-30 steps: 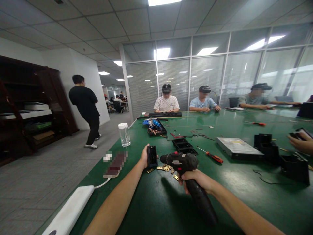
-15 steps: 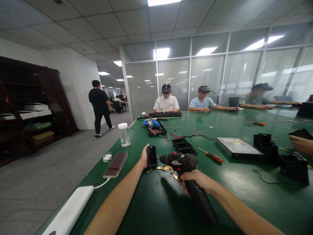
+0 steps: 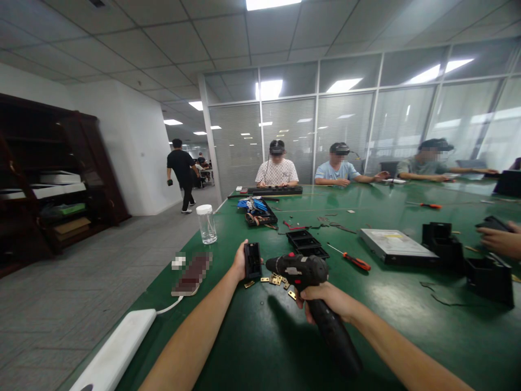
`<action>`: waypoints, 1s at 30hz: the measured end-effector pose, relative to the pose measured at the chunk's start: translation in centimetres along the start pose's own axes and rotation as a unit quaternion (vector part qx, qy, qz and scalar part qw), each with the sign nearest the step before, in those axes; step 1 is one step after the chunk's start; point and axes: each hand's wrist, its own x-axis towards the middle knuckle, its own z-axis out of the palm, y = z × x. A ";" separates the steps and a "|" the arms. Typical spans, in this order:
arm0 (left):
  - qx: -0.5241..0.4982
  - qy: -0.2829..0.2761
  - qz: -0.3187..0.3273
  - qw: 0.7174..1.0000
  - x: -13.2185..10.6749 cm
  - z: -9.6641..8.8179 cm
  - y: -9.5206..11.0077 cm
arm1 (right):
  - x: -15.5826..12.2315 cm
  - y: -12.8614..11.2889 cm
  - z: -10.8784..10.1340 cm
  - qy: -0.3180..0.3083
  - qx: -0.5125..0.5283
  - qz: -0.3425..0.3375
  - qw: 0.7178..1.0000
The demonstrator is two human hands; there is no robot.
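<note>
My left hand (image 3: pixel 240 263) grips a small black plastic case (image 3: pixel 253 260) by its left side, its hollow face turned toward me. My right hand (image 3: pixel 321 298) is wrapped round the handle of a black cordless drill (image 3: pixel 301 267). The drill's chuck points left at the case and ends close to its right edge; whether a bit touches the case I cannot tell. Several small brass plates (image 3: pixel 277 279) lie on the green table (image 3: pixel 252 342) below the chuck. Just behind the drill sit several black plastic cases (image 3: pixel 305 241).
An orange-handled screwdriver (image 3: pixel 356 262) and a silver disc drive (image 3: pixel 396 246) lie to the right. On the left are a lidded jar (image 3: pixel 207 225), a phone (image 3: pixel 192 275) and a white power strip (image 3: pixel 118 347). A co-worker's hand (image 3: pixel 500 238) holds a black part at far right.
My hands, the case and the drill have stayed in place. A person in black has walked farther off to the right. The co-worker's hands at far right have shifted with their black part.
</note>
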 end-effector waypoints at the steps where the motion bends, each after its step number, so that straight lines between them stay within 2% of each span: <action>1: 0.001 0.000 0.000 1.000 0.0 0.0 0.0 | 0.0 0.0 0.0 0.001 0.000 0.000 1.000; 6: 0.005 -0.013 -0.005 1.000 0.2 -0.1 0.0 | 0.1 0.3 -0.2 -0.009 -0.013 0.012 1.000; 11: -0.001 0.008 -0.014 1.000 0.1 0.0 -0.1 | 0.2 0.2 -0.1 0.007 -0.004 0.013 1.000; 20: 0.019 -0.022 0.003 1.000 0.4 -0.3 -0.1 | 0.1 0.2 -0.1 -0.003 -0.002 0.004 1.000; 30: 0.022 -0.014 0.011 1.000 0.2 -0.2 -0.2 | 0.2 0.4 -0.3 0.000 0.003 0.002 1.000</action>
